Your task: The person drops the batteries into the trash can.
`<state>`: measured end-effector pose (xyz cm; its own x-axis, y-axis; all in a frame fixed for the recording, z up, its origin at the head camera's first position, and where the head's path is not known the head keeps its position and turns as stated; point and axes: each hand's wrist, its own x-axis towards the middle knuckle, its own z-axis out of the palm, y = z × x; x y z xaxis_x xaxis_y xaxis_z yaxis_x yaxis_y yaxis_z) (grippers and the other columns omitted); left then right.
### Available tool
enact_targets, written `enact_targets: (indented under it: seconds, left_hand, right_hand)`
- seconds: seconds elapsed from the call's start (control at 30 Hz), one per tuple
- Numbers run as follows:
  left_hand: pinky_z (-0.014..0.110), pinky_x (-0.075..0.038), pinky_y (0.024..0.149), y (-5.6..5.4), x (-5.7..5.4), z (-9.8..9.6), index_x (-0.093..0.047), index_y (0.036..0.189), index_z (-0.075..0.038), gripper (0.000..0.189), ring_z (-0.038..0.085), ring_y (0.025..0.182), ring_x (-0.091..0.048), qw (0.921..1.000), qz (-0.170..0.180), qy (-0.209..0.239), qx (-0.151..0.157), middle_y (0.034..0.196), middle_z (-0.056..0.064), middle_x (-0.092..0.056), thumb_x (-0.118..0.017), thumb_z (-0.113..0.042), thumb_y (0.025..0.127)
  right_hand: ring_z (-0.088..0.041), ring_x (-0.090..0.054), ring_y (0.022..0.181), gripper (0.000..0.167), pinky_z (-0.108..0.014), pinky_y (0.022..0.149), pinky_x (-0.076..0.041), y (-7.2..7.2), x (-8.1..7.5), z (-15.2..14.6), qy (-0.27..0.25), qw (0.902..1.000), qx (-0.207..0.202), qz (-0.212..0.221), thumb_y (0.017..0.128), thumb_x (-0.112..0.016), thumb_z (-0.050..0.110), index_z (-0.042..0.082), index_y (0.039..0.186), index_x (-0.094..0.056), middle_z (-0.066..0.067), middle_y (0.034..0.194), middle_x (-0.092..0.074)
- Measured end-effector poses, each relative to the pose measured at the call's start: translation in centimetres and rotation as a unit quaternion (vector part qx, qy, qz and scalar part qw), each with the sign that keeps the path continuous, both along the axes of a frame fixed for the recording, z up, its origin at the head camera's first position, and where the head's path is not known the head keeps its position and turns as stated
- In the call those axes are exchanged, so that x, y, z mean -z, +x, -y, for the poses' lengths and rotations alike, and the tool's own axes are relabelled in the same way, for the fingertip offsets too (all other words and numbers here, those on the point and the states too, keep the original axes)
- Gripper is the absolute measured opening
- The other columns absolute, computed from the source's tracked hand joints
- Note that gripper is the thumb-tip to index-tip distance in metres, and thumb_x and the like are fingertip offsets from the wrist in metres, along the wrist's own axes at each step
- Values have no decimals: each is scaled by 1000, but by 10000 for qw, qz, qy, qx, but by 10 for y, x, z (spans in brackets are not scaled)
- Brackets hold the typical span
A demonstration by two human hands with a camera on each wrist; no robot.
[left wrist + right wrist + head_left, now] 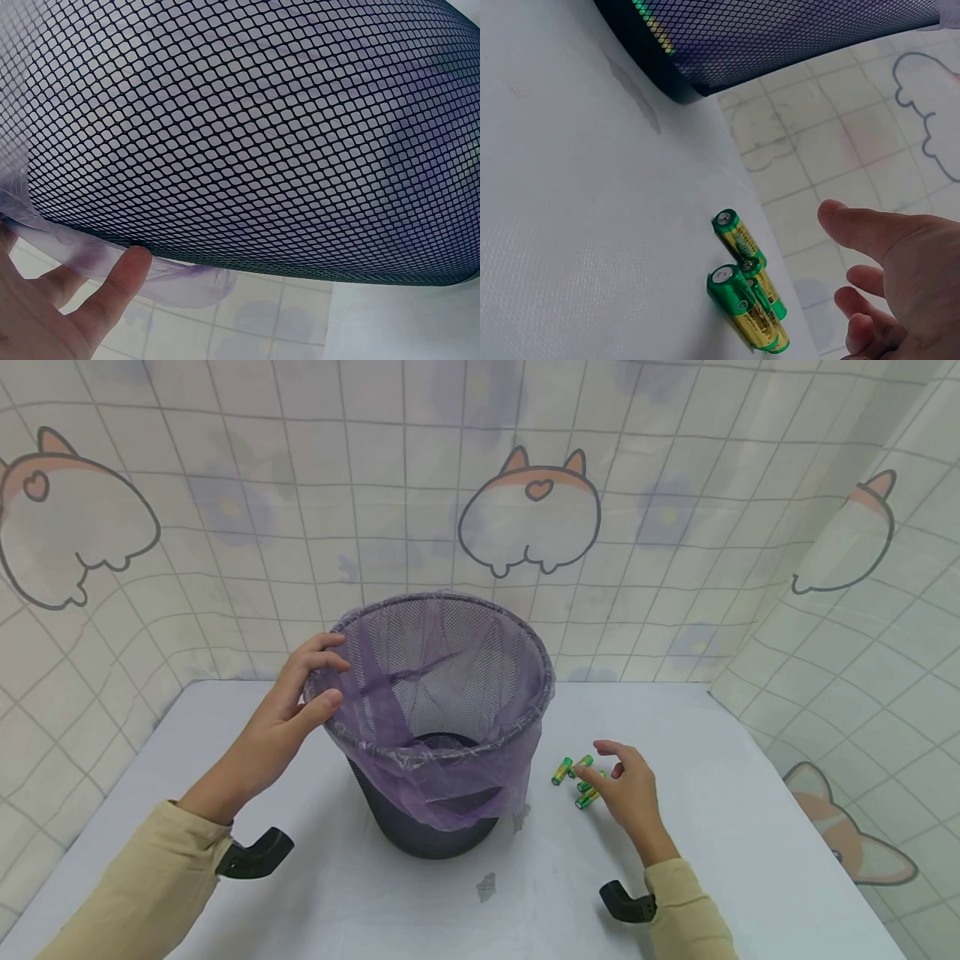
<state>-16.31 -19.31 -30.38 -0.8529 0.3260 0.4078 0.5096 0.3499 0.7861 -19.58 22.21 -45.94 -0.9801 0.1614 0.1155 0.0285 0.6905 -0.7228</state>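
A black mesh trash can (427, 839) stands upright, lined with a thin purple bag (450, 797) folded over its rim. My left hand (281, 714) holds the can's left rim, fingers and thumb bent over the bagged edge. In the left wrist view, the left thumb (116, 289) lies by the can's mesh wall (247, 127). Several green and gold batteries (590, 795) lie in a loose group right of the can. Just above them hovers my right hand (628, 793), thumb and fingers apart, holding nothing; in the right wrist view the batteries (742, 307) lie below its thumb.
A white table (262, 893) bears everything. Grey worn patches (487, 887) mark its surface near the can. Behind and at the sides hangs a tile-patterned curtain (360, 485). Green and yellow shows through the can's lower mesh (656, 28) in the right wrist view.
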Motion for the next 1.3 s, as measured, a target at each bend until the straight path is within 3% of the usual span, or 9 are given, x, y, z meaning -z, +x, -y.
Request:
enact_targets:
  seconds: [0.93, 1.13, 1.3]
  left_hand:
    - [74, -32, 100, 0, 0, 1, -39, 129, -5, 31, 24, 146, -18, 10000, 41, -14, -17, 157, -4, -20, -43, -13, 99]
    - [74, -31, 100, 0, 0, 1, -39, 129, -4, 31, 25, 146, -17, 10000, 26, -27, -20, 157, -3, -21, -43, -13, 99]
    - [73, -32, 101, -1, 0, 1, -39, 129, -4, 32, 25, 146, -16, 10000, 62, -43, -22, 157, -5, -20, -43, -13, 99]
  right_hand:
    - [-22, -46, 88, 56, -29, 69, -37, -7, 9, -2, 231, 9995, -82, 201, 83, -76, 28, 7, 131, -56, -15, 125, -58]
    - [-24, -50, 93, 57, -31, 74, -41, -10, 12, -3, 335, 9990, -97, 276, 83, -75, 29, 7, 131, -56, -14, 126, -57]
    - [-28, -53, 101, 58, -41, 86, -46, -12, 14, -3, 337, 9987, -120, 376, 83, -75, 30, 6, 132, -55, -16, 128, -56]
